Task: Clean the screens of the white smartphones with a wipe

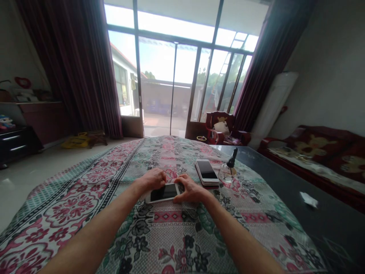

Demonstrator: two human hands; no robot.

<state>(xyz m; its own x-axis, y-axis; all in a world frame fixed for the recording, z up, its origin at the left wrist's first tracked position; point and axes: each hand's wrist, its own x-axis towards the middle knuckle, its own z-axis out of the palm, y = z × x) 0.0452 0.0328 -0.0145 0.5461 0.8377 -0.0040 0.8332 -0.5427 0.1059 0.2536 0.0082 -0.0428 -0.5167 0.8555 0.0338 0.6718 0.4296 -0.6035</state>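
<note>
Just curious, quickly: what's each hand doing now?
Left hand: curled by the white, black-screened rectangular phone; grip unclear.
Right hand: holding that phone's right end.

A cloth [182, 228] patterned in pink, green, grey and black spreads over the tabletop [333, 224], whose dark, glossy surface seems to continue along the right, though the dim light there leaves some doubt. On the cloth lie a white-edged phone [162, 193], a low stack [207, 172] near it, and a clear bottle [229, 172] with a black top. A white scrap [308, 199] lies on the dark part.
</note>
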